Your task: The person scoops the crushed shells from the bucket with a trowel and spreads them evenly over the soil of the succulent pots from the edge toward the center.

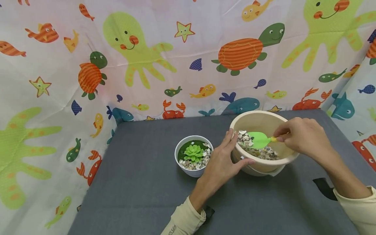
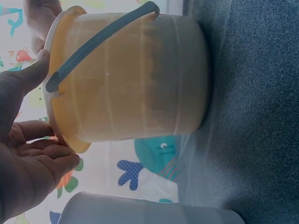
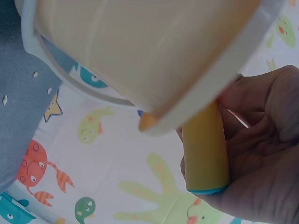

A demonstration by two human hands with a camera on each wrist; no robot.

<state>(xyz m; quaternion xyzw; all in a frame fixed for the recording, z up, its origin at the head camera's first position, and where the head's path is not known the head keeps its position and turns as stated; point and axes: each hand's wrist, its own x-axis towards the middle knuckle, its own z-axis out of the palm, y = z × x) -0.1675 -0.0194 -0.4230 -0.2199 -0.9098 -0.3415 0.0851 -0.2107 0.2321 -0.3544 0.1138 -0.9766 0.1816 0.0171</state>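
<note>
A cream bucket (image 1: 264, 166) with shells and gravel (image 1: 265, 152) inside stands on the grey table. My left hand (image 1: 221, 160) holds its rim at the near left, thumb and fingers spread along the edge; in the left wrist view the fingers (image 2: 44, 151) bend at the rim. In my right hand (image 1: 304, 135) is a small toy shovel, pinched by its yellow handle (image 3: 205, 149). Its green blade (image 1: 259, 139) is inside the bucket, among the shells at the left side. Left of the bucket sits a white pot (image 1: 192, 172) holding a green succulent (image 1: 194, 153), with shells around the plant.
The bucket's grey handle (image 2: 105, 39) hangs down on the near side. Behind the table (image 1: 141, 169) rises a curtain (image 1: 194, 32) printed with sea animals. A few small white bits (image 3: 35, 74) lie on the table surface.
</note>
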